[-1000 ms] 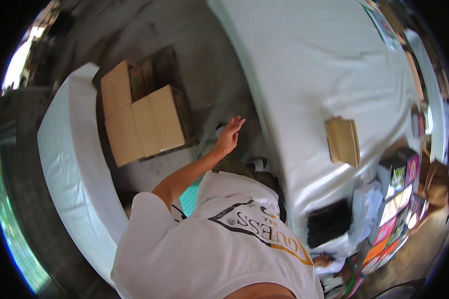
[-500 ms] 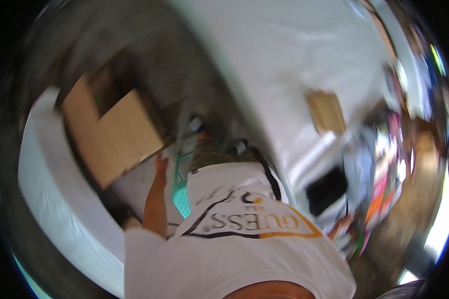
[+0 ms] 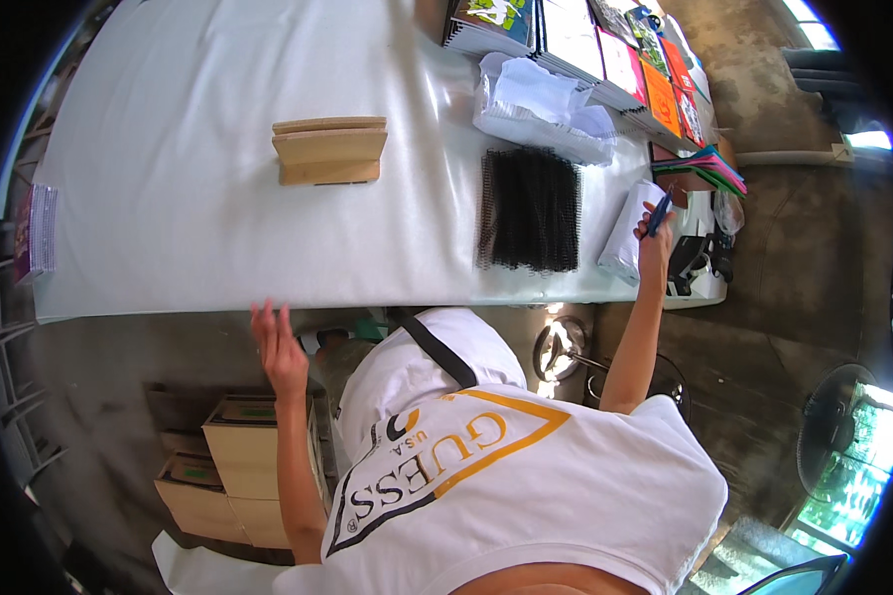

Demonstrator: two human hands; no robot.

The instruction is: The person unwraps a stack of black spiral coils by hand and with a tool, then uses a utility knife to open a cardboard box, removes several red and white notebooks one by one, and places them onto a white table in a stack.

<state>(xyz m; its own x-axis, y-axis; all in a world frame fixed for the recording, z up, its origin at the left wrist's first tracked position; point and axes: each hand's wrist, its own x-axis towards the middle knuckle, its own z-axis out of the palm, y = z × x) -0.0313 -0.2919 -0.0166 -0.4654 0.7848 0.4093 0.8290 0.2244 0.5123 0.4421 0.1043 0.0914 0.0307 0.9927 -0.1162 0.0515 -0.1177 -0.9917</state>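
Blue tool [image 3: 661, 211], gripped in our right hand's [image 3: 652, 234] curled fingers; our left hand [image 3: 284, 359], fingers loosely spread, holds nothing, near the table's [image 3: 189, 208] edge. Just beside the right fingers lies a white roll [image 3: 622, 241], which a dipping tool might snag; farther left, black coils [image 3: 531, 210] could tangle if our wrist sweeps across

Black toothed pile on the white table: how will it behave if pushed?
The black pile may spread into loose pieces: its edges look ragged, with separate ends sticking out. It is probably light for its size, since the strands look thin. Tipping seems unlikely, as it lies low on the white table.
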